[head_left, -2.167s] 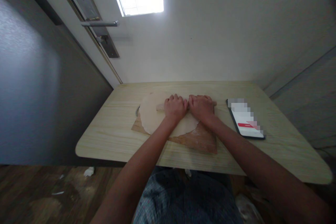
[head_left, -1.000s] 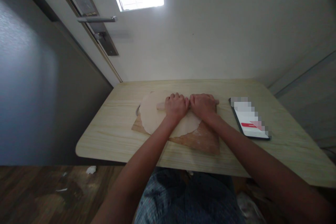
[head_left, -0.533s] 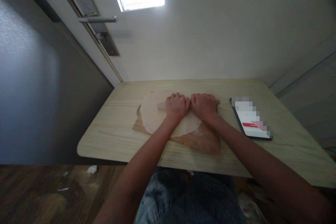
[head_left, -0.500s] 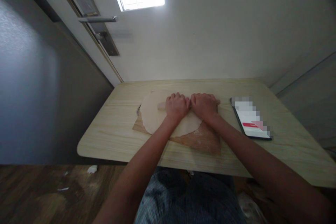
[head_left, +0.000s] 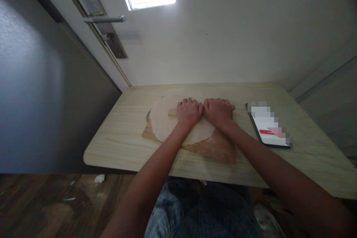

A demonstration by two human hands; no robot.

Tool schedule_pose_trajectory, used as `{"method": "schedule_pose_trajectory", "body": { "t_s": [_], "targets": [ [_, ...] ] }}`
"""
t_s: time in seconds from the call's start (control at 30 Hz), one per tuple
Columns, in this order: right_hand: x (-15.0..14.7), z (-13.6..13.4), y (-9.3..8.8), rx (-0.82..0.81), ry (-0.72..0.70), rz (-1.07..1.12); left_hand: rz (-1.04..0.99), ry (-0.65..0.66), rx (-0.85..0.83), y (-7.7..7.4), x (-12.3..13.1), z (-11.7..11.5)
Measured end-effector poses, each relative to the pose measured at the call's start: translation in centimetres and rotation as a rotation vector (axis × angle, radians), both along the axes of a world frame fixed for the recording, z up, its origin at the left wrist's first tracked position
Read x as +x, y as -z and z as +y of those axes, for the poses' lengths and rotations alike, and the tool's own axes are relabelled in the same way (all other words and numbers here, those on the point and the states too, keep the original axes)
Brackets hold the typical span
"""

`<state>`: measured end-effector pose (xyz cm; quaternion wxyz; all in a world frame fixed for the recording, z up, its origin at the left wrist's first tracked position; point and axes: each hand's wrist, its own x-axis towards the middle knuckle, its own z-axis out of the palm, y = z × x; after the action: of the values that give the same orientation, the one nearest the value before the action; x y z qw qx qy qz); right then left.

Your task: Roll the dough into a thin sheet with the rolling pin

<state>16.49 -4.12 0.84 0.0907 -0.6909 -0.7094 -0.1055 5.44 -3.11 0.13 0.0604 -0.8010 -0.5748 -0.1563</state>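
Note:
A wide, flat sheet of pale dough (head_left: 163,126) lies over a wooden board (head_left: 214,149), hanging past its edges at the back and left. Across the dough lies a thin wooden rolling pin (head_left: 172,112), its two ends showing beyond my hands. My left hand (head_left: 189,112) is closed over the middle of the pin. Right beside it, my right hand (head_left: 218,112) wraps the pin near its right end. The thumbs of both hands nearly meet.
The pale wooden table (head_left: 111,137) stands against a white door with a metal handle (head_left: 104,19). A phone (head_left: 269,126) with a lit screen lies to the right of the board. A metal ring edge (head_left: 148,116) peeks out left of the dough.
The whole view has shifted very slightly. Both hands stay on the rolling pin, with no clear movement over the dough.

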Motion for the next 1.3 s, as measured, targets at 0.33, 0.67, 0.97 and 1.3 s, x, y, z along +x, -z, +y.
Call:
{"method": "schedule_pose_trajectory", "body": {
  "t_s": [0.33,0.67,0.97,1.3],
  "targets": [
    [-0.03,0.06,0.05,-0.010,0.005,0.005,0.005,0.009,0.017,0.01,-0.02,0.03],
    [0.00,-0.10,-0.02,0.010,0.001,0.016,0.015,0.006,0.031,0.09,-0.15,-0.03],
    [-0.07,-0.10,-0.08,-0.007,0.009,0.007,0.002,0.004,-0.015,-0.02,-0.09,-0.05],
    [0.03,-0.12,-0.16,-0.030,-0.012,0.022,0.008,0.007,-0.038,-0.21,-0.05,-0.07]
  ]
}}
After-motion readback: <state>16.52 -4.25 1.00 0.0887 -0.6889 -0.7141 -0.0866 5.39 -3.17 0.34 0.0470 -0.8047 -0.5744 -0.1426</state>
